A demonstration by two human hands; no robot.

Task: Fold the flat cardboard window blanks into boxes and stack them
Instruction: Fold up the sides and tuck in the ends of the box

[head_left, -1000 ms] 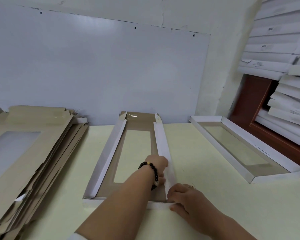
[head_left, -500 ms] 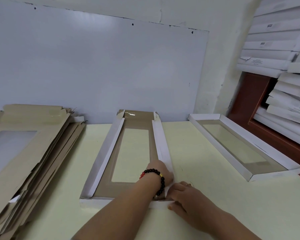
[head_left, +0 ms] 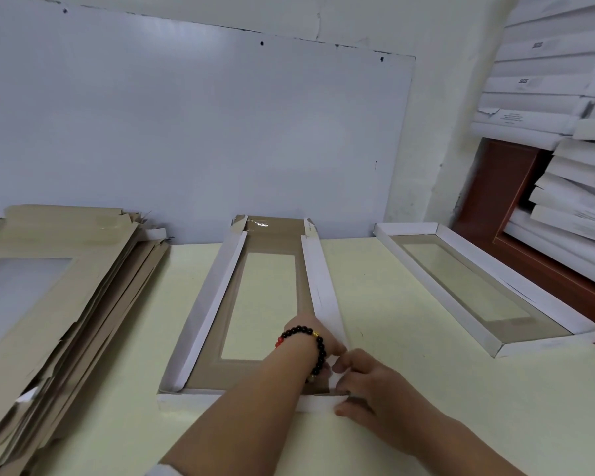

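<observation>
A half-folded window box (head_left: 207,314), brown inside with white walls, lies lengthwise on the pale table (head_left: 409,355). Its long side walls stand up. My left hand (head_left: 315,338), with a beaded bracelet on the wrist, grips the right wall at the near right corner; its fingers are mostly hidden. My right hand (head_left: 375,383) pinches the corner flap from outside, its thumb against the near end wall. A finished window box (head_left: 547,343) lies at the right. A thick pile of flat brown blanks (head_left: 66,304) sits at the left.
A white board covers the wall just behind the table. Stacked white boxes (head_left: 564,80) fill the upper right, above and over a red-brown wooden frame (head_left: 495,187). Bare table shows between the two boxes and in front of them.
My left hand has slid toward me along the right wall to the near corner. My right hand's fingers have come up to meet it at the flap. The view has tilted slightly.
</observation>
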